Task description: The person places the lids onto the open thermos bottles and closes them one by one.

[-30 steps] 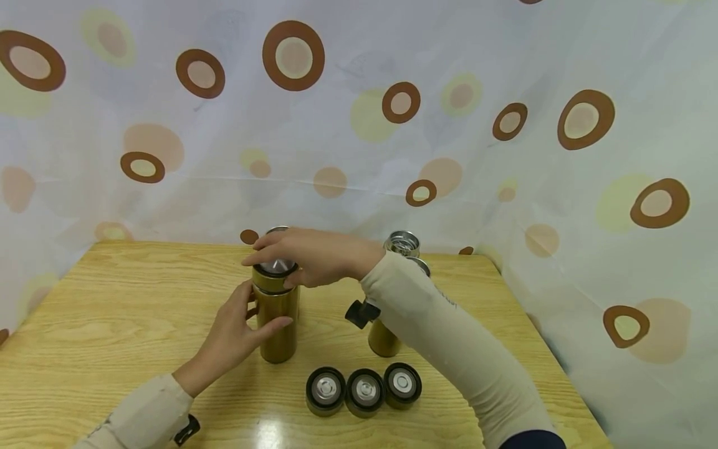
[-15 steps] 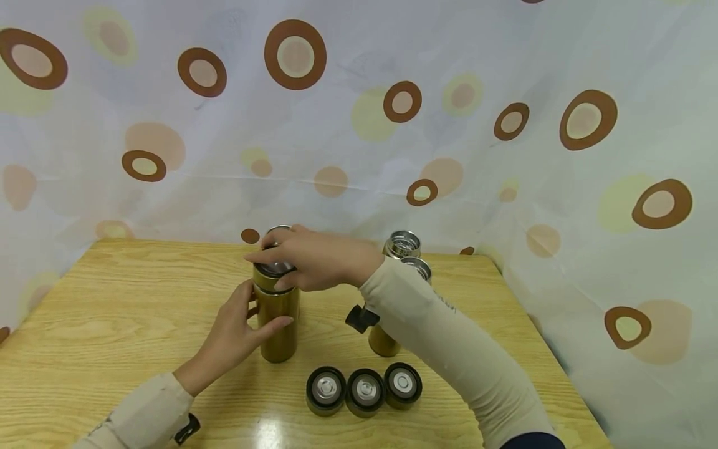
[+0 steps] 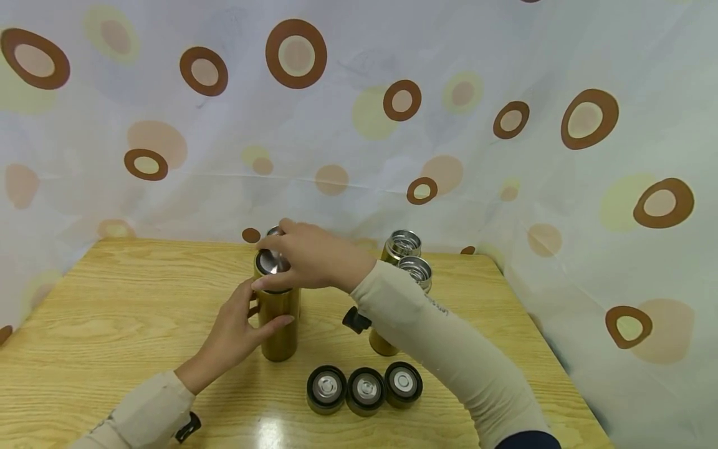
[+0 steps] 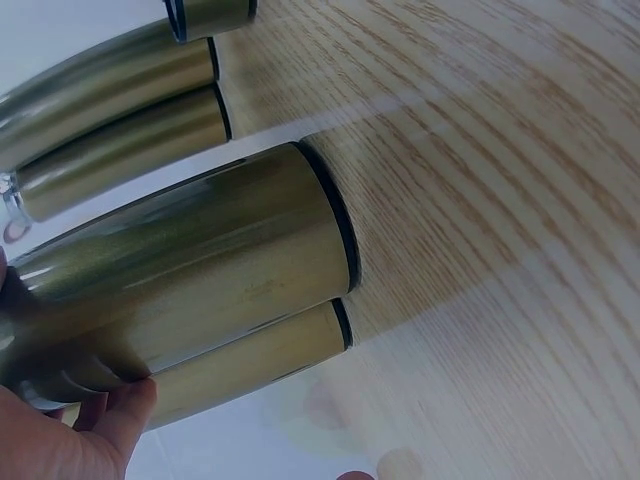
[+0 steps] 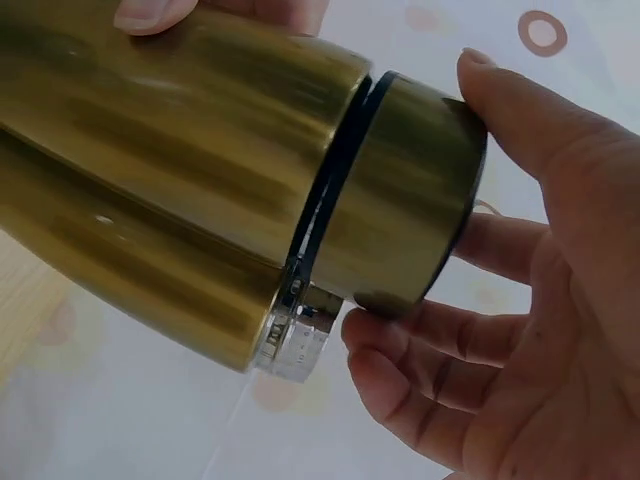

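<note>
A gold thermos flask (image 3: 278,327) stands upright on the table. My left hand (image 3: 232,337) holds its body, fingers behind and thumb across the front. The flask's gold lid (image 5: 405,195) sits on its mouth, a thin dark gap showing between lid and body. My right hand (image 3: 311,255) comes over the top and grips this lid, thumb on one side and fingertips on the other. Close behind stands a second gold flask (image 4: 255,365), whose bare silver neck (image 5: 292,345) shows in the right wrist view.
Two lidless gold flasks with silver mouths (image 3: 405,242) stand to the right, partly hidden by my right sleeve (image 3: 443,330). Three lids (image 3: 366,390) lie upside down in a row near the front of the wooden table (image 3: 140,299). A patterned cloth hangs behind.
My right hand has turned on the lid, its thumb swinging left across the front and its fingers shifting right along the far side. The left hand and the flask have stayed put.
</note>
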A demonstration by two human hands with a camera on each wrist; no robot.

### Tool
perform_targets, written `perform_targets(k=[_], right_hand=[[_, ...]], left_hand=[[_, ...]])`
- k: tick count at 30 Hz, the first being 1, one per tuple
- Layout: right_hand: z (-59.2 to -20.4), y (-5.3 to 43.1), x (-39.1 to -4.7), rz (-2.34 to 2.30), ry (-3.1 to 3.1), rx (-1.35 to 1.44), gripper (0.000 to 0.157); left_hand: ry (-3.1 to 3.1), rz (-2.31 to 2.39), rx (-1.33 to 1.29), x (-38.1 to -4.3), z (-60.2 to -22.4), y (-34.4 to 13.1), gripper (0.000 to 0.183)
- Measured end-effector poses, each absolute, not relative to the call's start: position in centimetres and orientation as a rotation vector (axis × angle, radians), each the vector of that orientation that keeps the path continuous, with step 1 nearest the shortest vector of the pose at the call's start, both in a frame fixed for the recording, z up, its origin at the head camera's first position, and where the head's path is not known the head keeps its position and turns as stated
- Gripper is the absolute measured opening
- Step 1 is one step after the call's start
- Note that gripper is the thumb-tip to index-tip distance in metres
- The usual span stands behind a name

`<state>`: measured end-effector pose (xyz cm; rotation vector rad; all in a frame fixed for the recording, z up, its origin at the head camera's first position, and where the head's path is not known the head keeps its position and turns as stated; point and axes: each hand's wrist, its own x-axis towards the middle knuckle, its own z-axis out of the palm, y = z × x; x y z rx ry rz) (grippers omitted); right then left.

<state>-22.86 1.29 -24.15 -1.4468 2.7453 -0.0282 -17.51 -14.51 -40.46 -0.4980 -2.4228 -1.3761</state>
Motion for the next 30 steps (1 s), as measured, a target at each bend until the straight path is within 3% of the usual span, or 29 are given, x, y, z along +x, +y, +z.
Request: perform_targets(k=[10, 30], right_hand=[[-24.3, 0.9, -22.8, 0.026, 2.76, -1.571, 0.049], [-22.4, 1.4, -22.4, 0.09, 2.555, -1.693, 0.053]], left_hand=[[-2.42, -1.389, -0.504, -17.4, -40.4, -14.5, 0.069], [-2.396, -1.366, -0.522, -17.7, -40.5, -14.5, 0.071]])
